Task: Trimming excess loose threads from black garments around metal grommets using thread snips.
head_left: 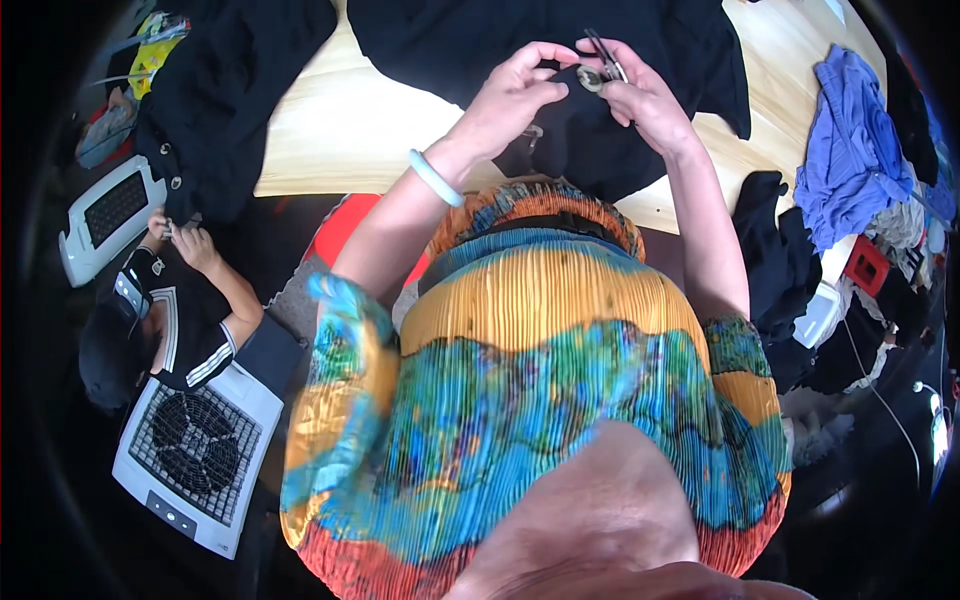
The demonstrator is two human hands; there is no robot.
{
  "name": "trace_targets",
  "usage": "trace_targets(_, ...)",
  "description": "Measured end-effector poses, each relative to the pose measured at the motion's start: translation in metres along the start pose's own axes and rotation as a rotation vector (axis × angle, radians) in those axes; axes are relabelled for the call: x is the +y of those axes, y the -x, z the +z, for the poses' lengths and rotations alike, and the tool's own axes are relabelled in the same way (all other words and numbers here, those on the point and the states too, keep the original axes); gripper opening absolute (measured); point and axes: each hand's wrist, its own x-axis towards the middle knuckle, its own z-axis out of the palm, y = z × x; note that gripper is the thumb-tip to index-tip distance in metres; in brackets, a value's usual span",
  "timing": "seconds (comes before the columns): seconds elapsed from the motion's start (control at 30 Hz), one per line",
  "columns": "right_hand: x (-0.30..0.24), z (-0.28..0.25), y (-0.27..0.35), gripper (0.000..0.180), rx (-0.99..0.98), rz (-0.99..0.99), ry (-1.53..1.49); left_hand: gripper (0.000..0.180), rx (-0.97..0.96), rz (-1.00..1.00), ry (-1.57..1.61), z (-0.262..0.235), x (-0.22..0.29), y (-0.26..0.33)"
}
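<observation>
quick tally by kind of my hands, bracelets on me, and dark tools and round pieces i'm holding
Left hand and right hand: 2
Pale bracelet: 1
Slim dark tool: 1
Round button-like piece: 1
Total: 5

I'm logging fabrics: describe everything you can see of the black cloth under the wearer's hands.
The black cloth looks plain and matte, spread loosely over the pale wooden table, past the picture's top edge. Its outline is uneven; the nearer part reaches toward the person's waist. The left hand and right hand are over it, apparently touching; weave is too dark to read.
</observation>
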Motion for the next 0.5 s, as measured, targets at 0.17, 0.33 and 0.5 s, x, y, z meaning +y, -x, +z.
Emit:
trace_targets(0.17,0.013,-0.01,0.001,0.041,-0.002,0.035,-0.168,0.024,-0.024,0.099,-0.052,0.007,-0.002,-0.001)
trace_targets(0.33,0.025,-0.006,-0.001,0.034,0.138,0.052,-0.337,0.022,0.106,0.144,-0.267,0.013,-0.003,0.001)
trace_targets(0.5,0.035,0.003,-0.005,0.031,0.232,-0.022,-0.413,0.021,0.353,0.434,-0.527,0.018,-0.02,-0.008)
